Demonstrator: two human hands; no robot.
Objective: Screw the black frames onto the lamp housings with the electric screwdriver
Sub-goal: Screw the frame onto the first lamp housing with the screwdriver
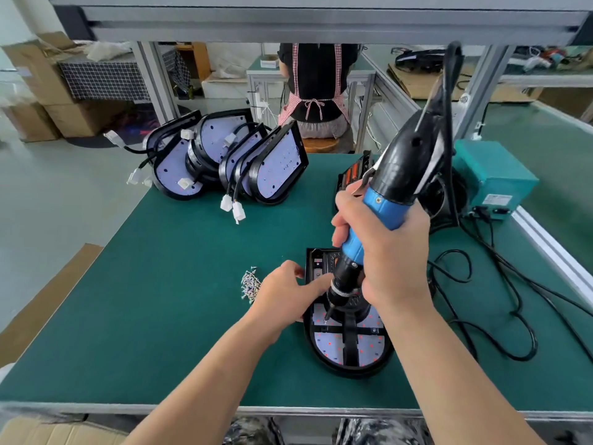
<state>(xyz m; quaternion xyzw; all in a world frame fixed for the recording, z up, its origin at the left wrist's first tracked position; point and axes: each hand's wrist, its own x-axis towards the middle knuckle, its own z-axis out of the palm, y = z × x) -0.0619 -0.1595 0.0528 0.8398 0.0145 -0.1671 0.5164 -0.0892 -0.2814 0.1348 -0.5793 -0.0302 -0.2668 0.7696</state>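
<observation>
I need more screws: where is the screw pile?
Head view: the screw pile lies on the green mat, just left of the left hand.

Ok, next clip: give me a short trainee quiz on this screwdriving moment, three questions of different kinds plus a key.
1. True or false: the right hand grips the electric screwdriver.
2. Where is the pile of loose screws? A) on the green mat, left of the left hand; B) under the right forearm; C) in the right hand's palm.
3. Fill in: the bit points down onto the lamp housing in front of the person, while the spare housings lean together at the mat's far ____ side.

Key: 1 true; 2 A; 3 left.
</observation>
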